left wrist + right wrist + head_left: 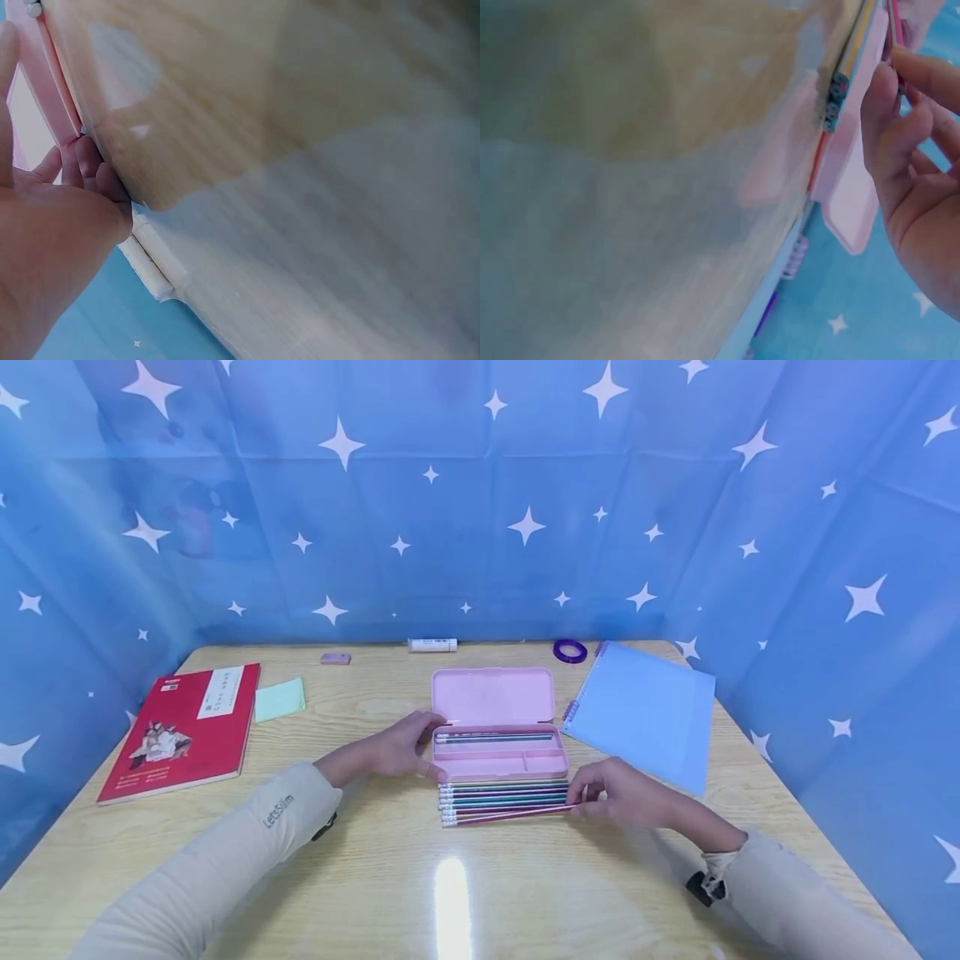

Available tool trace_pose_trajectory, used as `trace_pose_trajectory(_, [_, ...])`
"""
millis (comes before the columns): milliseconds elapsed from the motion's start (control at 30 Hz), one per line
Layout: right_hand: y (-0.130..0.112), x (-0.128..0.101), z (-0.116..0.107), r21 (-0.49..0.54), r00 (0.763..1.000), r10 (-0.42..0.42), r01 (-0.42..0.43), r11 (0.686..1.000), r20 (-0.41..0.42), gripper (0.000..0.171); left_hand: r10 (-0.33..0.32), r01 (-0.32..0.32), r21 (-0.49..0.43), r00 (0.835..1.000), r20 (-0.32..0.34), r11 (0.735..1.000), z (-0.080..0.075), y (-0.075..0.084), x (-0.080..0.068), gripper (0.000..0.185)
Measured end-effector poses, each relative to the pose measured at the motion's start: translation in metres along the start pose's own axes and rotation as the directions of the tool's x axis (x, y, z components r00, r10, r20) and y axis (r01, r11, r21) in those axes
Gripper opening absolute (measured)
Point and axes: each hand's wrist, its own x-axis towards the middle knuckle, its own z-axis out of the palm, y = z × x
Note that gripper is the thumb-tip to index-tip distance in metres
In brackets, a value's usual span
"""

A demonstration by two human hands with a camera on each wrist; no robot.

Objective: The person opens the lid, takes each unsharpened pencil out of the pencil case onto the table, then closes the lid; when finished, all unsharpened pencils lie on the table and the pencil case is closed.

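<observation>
The pencils lie in a tight row on the table, side by side and just in front of the open pink pencil case, eraser ends pointing left. The right hand is at the tip end of the row, its fingers pinching the nearest pink pencil, the one farthest from the case. The left hand rests against the left end of the case, fingers curled round its edge and steadying it. Inside the case, 2 or so pencils already lie in the long back compartment; the count is hard to read. To do this step well, I judge the pinched pencil should be lifted level and clear of its neighbours so the row is not scattered, while the left hand keeps the case from sliding; the front wall of the case is the only thing to clear. To the right of the case lies a blue spiral notebook, its binding near the case, and behind that a purple ring of tape. Behind the case are a white glue stick and a small eraser. Well to the left of the case lie a green notepad and a red book.
</observation>
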Motion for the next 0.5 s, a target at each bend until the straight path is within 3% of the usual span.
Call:
trace_pose_trajectory(267, [0.0021,-0.0051,0.0064,0.035,0.998,0.050,-0.048,0.998,-0.033,0.008,-0.002,0.002,0.010,1.000,-0.005,1.000,0.0002,0.0014,0.0000,0.099])
trace_pose_trajectory(500, [0.0033,-0.0047,0.0107,-0.018,0.995,0.050,-0.052,0.998,-0.083,0.012,-0.008,0.008,0.007,1.000,-0.003,1.000,0.0005,0.0021,-0.0012,0.100])
